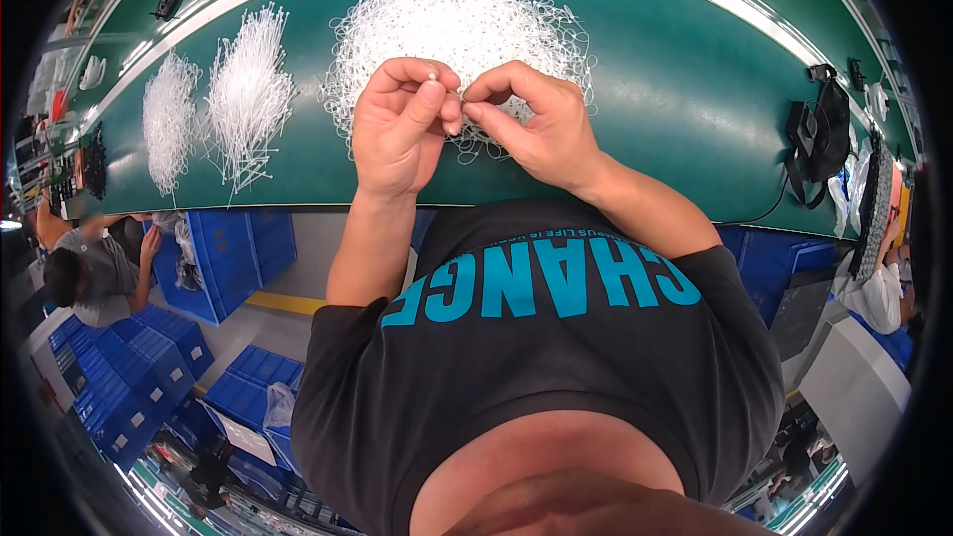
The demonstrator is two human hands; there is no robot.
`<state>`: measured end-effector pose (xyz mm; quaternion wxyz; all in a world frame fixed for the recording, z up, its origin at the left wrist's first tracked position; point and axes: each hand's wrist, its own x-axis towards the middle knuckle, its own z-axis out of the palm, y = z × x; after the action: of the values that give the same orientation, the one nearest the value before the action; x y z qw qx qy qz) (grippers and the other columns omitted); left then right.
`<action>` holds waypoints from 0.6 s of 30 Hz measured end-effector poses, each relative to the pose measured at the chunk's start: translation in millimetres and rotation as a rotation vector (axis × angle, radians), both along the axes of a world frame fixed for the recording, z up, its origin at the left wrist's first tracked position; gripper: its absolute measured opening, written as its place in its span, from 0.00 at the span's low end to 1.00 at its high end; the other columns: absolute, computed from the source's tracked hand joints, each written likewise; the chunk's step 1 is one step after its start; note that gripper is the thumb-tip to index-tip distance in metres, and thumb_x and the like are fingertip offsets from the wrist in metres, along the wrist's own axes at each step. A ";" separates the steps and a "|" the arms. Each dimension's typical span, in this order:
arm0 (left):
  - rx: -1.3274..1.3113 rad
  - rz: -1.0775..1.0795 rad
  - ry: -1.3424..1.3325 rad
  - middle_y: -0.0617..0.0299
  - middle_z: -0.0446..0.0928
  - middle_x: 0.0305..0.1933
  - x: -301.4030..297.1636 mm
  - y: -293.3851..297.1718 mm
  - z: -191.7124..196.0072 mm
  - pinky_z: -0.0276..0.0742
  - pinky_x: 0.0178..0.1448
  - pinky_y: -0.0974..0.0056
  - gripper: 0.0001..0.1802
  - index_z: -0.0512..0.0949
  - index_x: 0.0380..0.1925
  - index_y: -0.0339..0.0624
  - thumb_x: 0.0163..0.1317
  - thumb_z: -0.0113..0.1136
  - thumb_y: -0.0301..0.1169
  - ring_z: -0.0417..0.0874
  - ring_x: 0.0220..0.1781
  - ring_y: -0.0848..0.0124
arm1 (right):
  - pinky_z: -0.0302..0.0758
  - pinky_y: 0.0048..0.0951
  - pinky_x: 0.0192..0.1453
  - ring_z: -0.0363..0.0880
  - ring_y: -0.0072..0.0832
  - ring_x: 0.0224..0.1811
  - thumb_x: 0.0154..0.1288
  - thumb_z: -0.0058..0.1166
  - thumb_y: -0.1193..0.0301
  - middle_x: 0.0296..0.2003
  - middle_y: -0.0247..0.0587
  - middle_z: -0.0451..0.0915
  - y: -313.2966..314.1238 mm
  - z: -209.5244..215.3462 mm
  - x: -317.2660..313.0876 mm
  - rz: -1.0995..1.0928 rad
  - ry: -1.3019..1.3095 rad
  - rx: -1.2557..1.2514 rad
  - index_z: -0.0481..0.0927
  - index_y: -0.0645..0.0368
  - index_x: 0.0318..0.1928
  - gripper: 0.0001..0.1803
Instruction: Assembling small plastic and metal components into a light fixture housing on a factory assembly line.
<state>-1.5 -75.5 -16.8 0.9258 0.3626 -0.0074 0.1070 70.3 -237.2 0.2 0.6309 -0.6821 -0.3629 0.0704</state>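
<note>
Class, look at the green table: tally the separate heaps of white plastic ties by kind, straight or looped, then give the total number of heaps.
Straight tie bundles: 2 (left bundle, next bundle)
Looped tie heap: 1 (big heap, behind the left hand and right hand)
Total: 3 heaps

This is a factory assembly floor. A long green bench (685, 89) runs across the view like a production line, carrying a big heap of looped white plastic ties (457, 20) and sorted bundles of straight ties (248, 94). Stacks of blue plastic crates (129, 377) stand on the floor below, and another worker (84, 273) sits at the line nearby.
</note>
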 end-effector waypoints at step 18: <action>0.493 0.239 0.135 0.54 0.82 0.39 -8.5 -23.5 -5.0 0.85 0.42 0.68 0.07 0.76 0.42 0.30 0.65 0.60 0.18 0.85 0.37 0.72 | 0.79 0.26 0.39 0.84 0.25 0.34 0.60 0.63 0.78 0.31 0.39 0.83 2.2 -2.6 6.2 -0.134 0.096 0.148 0.76 0.62 0.46 0.15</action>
<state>-10.0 -99.1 -21.8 0.7889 0.5814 0.0712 0.1858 76.4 -235.0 -2.4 0.6995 -0.6522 -0.2902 0.0338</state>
